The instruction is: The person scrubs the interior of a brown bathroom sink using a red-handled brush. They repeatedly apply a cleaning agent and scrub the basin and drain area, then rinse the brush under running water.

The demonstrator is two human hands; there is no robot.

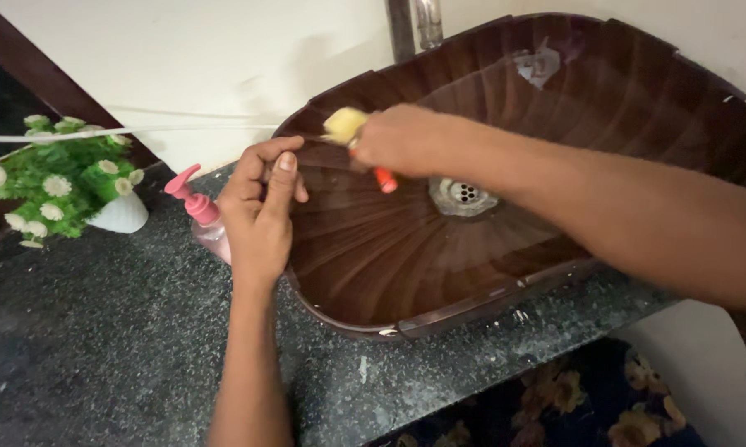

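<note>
item: yellow sponge brush [345,125] with orange-red handle, at the basin's [555,91] far-left rim. right hand [402,139] clamped around it; left hand [261,207] curled closed on the near-left rim, steadying. long axis diagonal, head toward rim, handle end toward drain [464,194]. best worked with firm pressure, short strokes along the ribs.

Yellow sponge scrubber with red-orange plastic handle [356,141] in glossy dark-brown ribbed oval basin [373,240].
Sponge head pressed against the basin's inner wall near the far-left rim, handle angled down toward the metal drain; basin set on speckled counter, tilted in view.
</note>
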